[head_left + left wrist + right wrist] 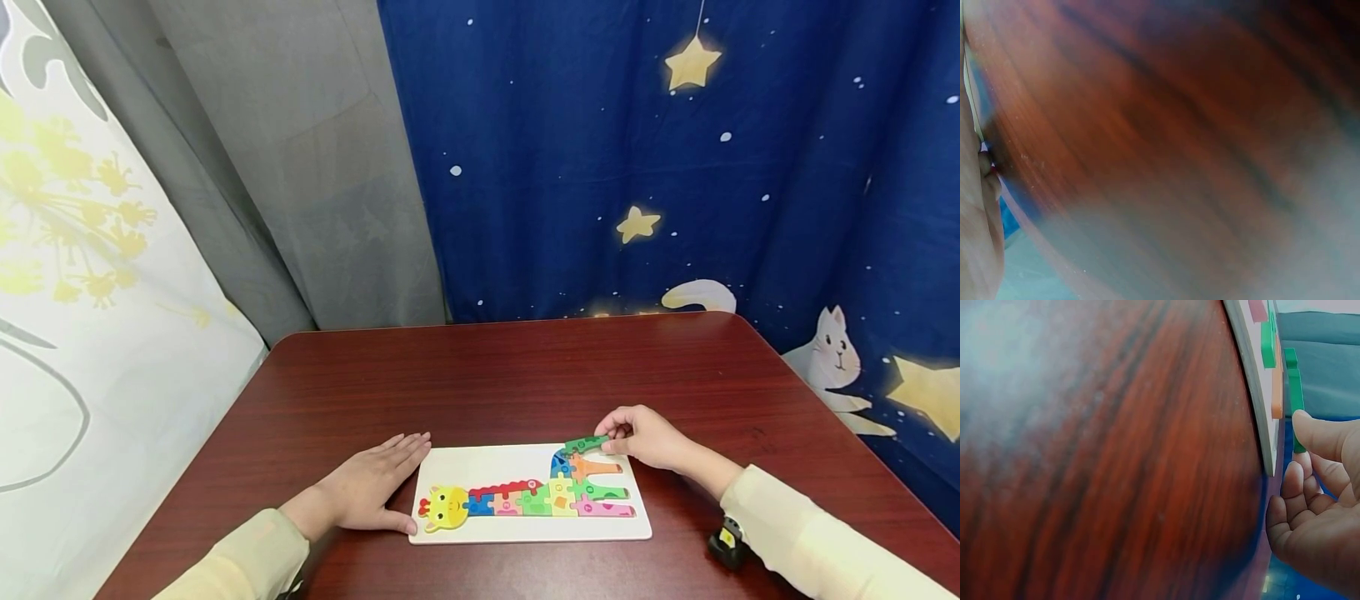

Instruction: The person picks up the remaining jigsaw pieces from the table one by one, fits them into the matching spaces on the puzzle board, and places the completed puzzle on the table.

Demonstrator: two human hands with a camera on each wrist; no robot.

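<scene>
A white puzzle board (495, 531) lies flat on the table, with a giraffe of coloured jigsaw pieces in it. Its yellow head piece (447, 507) is at the left, and pink, green and orange leg pieces point right. My right hand (647, 437) pinches a dark green puzzle piece (583, 445) by its end, between thumb and fingers. In the right wrist view that green piece (1296, 394) stands clear above the orange leg piece (1277, 387). My left hand (378, 486) rests with straight fingers along the board's left edge, thumb at the near corner.
The dark red wooden table (480, 375) spreads around the board. Behind it hang a grey curtain (315, 167) and a blue star-patterned curtain (562, 167). A white patterned cloth (112, 333) hangs on the left. A black wrist device (726, 543) sits under the right sleeve.
</scene>
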